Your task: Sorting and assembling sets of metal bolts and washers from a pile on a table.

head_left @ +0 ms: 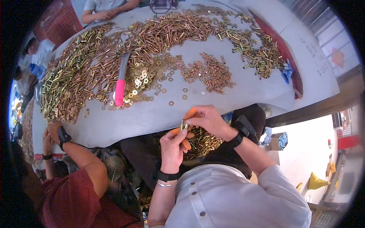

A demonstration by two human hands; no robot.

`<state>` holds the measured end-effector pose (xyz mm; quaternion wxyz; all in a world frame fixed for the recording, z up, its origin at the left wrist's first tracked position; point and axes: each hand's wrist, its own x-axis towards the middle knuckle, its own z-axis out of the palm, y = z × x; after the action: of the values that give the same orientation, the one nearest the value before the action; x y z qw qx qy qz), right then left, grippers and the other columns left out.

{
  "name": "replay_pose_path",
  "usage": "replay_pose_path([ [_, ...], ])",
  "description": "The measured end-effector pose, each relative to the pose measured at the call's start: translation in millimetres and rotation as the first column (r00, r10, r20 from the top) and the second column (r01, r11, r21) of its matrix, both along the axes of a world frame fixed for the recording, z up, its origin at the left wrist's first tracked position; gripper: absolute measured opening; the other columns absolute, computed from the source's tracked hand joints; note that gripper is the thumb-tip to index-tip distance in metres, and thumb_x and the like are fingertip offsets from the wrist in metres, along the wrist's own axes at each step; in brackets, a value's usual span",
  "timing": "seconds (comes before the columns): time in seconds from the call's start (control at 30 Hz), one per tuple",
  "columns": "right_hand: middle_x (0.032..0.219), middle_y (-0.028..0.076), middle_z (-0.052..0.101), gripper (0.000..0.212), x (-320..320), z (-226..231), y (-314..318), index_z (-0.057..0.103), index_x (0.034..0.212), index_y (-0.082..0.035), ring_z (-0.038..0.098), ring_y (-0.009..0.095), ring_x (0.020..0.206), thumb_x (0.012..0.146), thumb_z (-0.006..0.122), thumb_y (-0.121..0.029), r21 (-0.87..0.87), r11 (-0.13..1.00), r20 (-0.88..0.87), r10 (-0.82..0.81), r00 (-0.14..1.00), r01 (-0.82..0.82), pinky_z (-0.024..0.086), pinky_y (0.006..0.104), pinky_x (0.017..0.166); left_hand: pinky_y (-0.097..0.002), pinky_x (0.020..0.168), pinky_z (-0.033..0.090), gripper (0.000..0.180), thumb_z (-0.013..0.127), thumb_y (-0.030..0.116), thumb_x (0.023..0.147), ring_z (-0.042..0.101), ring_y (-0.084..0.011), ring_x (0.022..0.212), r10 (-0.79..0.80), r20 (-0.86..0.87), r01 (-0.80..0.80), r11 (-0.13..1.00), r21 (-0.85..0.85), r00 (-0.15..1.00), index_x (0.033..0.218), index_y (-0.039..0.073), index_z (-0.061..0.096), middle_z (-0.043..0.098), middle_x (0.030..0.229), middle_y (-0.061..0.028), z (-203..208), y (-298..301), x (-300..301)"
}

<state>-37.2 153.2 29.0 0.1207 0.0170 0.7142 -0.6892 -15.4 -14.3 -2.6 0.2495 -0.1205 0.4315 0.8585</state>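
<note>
My left hand [174, 146] and my right hand [208, 121] meet above my lap, orange covers on some of their fingers. Pinched between them are small brass-coloured metal sleeves [183, 124], upright at the fingertips; how many, and whether bolts sit inside, is too small to tell. Directly below lies a heap of finished-looking brass-coloured bolts [203, 144] in my lap, partly hidden by my hands. On the table [144, 122] ahead are loose washers [144, 81], a pile of copper-coloured nuts [213, 74] and a long mound of bolts [171, 32].
A pink-handled tool [119, 91] rests across the mound. More sleeves [262, 53] lie at the right, beside a red edge strip [281, 49] and a blue cloth [287, 71]. A co-worker in a red shirt [72, 193] works close at my left; another person sits across the table.
</note>
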Motion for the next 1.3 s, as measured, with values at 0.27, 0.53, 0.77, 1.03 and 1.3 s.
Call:
replay_pose_path([
  [0.27, 0.074, 0.009, 0.058, 0.014, -43, -2, 14, 0.063, 0.084, -0.003, 0.058, 0.023, 0.066, 0.079, 0.063, -0.016, 0.769, 0.579, -0.504, 0.289, 0.814, 0.27, 0.046, 0.0336, 0.058, -0.019, 0.036, 0.036, 0.02, 0.066, 0.014, 0.085, 0.051, -0.0083, 0.041, 0.03, 0.051, -0.031, 0.999, 0.023, 0.998, 0.094, -0.004, 0.064, 0.068, 0.076, -0.0134, 2, -3, -1],
  [0.53, 0.073, 0.01, 0.055, 0.011, -67, -12, 8, 0.06, 0.075, -0.006, 0.059, 0.029, 0.067, 0.077, 0.058, -0.016, 0.843, 0.373, -0.533, 0.484, 0.694, 0.388, 0.047, 0.0401, 0.059, -0.0188, 0.035, 0.034, 0.021, 0.066, 0.015, 0.086, 0.048, -0.0073, 0.04, 0.036, 0.072, -0.037, 0.999, 0.015, 0.997, 0.094, -0.004, 0.064, 0.068, 0.078, -0.0145, 3, -7, -2],
  [0.77, 0.077, 0.009, 0.061, 0.012, -14, 4, -1, 0.068, 0.088, -0.002, 0.057, 0.018, 0.065, 0.078, 0.065, -0.008, 0.487, 0.872, -0.33, 0.136, 0.934, 0.046, 0.044, 0.027, 0.058, -0.0201, 0.035, 0.034, 0.018, 0.065, 0.013, 0.085, 0.05, -0.009, 0.041, -0.005, 0.06, 0.006, 1.0, -0.002, 0.998, 0.093, -0.004, 0.063, 0.067, 0.078, -0.0149, 5, 0, 1],
  [1.03, 0.079, 0.006, 0.062, 0.012, 8, 7, 7, 0.068, 0.091, 0.0, 0.057, 0.01, 0.072, 0.082, 0.064, -0.004, 0.49, 0.866, -0.55, 0.223, 0.805, 0.095, 0.046, 0.0265, 0.063, -0.0186, 0.033, 0.039, 0.023, 0.064, 0.016, 0.087, 0.056, -0.0105, 0.042, -0.077, 0.001, 0.077, 0.997, -0.015, 0.997, 0.094, -0.006, 0.064, 0.068, 0.076, -0.0133, 6, 8, 6],
  [1.3, 0.086, 0.004, 0.065, 0.01, 12, 4, 22, 0.066, 0.092, 0.001, 0.058, 0.009, 0.079, 0.083, 0.064, -0.004, 0.038, 0.995, -0.009, 0.091, 0.996, -0.091, 0.048, 0.025, 0.072, -0.0192, 0.034, 0.041, 0.023, 0.063, 0.014, 0.087, 0.056, -0.0111, 0.043, -0.168, -0.058, 0.16, 0.98, -0.121, 0.984, 0.095, -0.007, 0.063, 0.068, 0.076, -0.0139, 14, 15, 11],
])
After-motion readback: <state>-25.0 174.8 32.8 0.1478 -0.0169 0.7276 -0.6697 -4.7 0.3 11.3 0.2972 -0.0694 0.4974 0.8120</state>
